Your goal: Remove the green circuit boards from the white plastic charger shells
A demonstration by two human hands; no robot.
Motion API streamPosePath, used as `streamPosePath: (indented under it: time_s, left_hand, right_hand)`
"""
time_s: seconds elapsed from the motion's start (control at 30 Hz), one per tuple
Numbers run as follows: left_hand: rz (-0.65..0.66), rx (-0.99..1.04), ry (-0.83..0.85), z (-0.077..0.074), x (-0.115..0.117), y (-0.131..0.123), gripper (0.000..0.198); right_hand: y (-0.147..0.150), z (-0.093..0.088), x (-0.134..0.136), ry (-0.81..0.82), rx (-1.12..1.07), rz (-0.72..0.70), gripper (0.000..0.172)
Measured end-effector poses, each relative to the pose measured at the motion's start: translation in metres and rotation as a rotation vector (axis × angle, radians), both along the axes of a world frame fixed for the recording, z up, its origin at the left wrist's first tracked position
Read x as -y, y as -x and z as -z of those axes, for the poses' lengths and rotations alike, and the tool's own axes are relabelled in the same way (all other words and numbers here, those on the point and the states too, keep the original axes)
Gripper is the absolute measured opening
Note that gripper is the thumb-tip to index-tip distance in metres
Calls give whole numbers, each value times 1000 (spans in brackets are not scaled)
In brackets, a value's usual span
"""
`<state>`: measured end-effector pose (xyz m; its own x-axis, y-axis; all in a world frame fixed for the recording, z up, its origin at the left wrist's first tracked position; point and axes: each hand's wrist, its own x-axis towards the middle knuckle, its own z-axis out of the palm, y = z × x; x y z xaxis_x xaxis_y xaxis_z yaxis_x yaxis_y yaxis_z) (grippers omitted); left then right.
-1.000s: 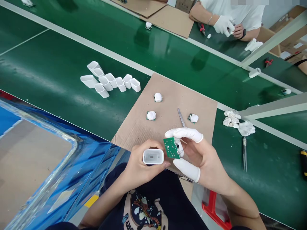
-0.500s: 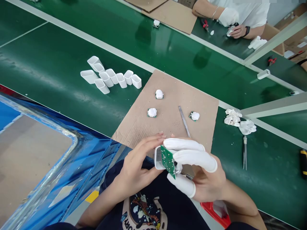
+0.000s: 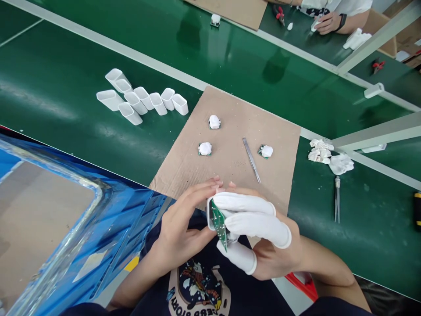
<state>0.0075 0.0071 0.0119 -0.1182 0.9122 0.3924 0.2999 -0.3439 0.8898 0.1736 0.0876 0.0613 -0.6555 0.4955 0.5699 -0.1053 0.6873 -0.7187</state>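
Note:
My left hand (image 3: pixel 186 230) is closed around a white plastic housing (image 3: pixel 209 215), whose open end faces right. Thumb and fingers grip its two sides. My right hand (image 3: pixel 263 237), with white finger cots on several fingers, pinches a green circuit board (image 3: pixel 219 224). The board is tilted, with one edge at the mouth of the housing; how far inside it reaches I cannot tell. Its far side is mostly hidden by my fingers. Beyond the hands, metal tweezers (image 3: pixel 251 160) lie on a cardboard sheet (image 3: pixel 230 105).
Three small boards with white tops, one of them a near-left board (image 3: pixel 205 149), sit on the cardboard. White housings (image 3: pixel 134 102) stand in a cluster at left. Used finger cots (image 3: pixel 340 163) and a second pair of tweezers (image 3: pixel 337 199) lie right. A co-worker's hand (image 3: pixel 328 23) is across the bench.
My right hand has moved left with the circuit board, bringing it closer against the housing's opening. The view has shifted slightly. The co-worker's gloved hand has moved up in the picture.

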Motion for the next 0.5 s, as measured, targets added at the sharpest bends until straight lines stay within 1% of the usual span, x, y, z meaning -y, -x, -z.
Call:
streamPosePath:
  time_s: [0.13, 0.2, 0.37, 0.5]
  left_hand:
    - [2, 9, 0, 1, -1, 0, 62]
    - [6, 12, 14, 1, -2, 1, 61]
    - [10, 16, 32, 1, -4, 2, 60]
    - [22, 21, 34, 0, -6, 3, 62]
  right_hand:
    - [3, 3, 1, 25, -50, 20, 39]
    - [4, 5, 1, 13, -81, 36, 39]
    - [5, 4, 0, 4, -29, 38, 38]
    - [5, 4, -1, 13, -43, 35, 42]
